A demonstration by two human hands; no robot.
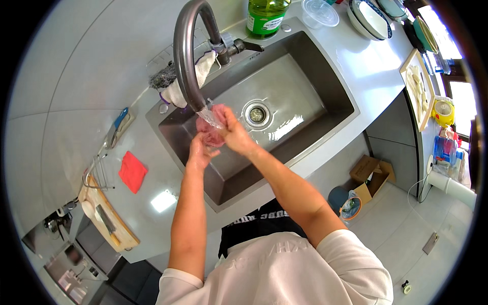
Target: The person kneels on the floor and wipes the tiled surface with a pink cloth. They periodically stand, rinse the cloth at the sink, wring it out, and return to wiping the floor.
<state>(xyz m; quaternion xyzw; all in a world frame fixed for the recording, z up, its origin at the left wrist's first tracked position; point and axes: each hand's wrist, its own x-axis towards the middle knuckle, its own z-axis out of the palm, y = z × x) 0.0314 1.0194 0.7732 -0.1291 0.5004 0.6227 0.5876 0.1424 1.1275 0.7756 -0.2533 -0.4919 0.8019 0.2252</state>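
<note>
Over the left part of a metal sink [305, 80], both hands hold a wet pink cloth [209, 138]. Water runs from the curved faucet [183, 57] onto the cloth between them. My left hand [200, 150] grips its lower left edge, with the thumb pointing right. My right hand [237, 133] grips the cloth from the right, fingers partly hidden behind the stream and the fabric. The drain strainer [257, 114] lies just right of my right hand, in the wet sink floor.
A red folded cloth [132, 172] lies on the counter at left, near a wooden cutting board [126, 238] bearing a knife [105, 219]. Behind the sink are a steel-wool scourer [163, 78], a white cloth [177, 93] and a green liquid bottle [267, 19]. Bowls [369, 19] stand at upper right.
</note>
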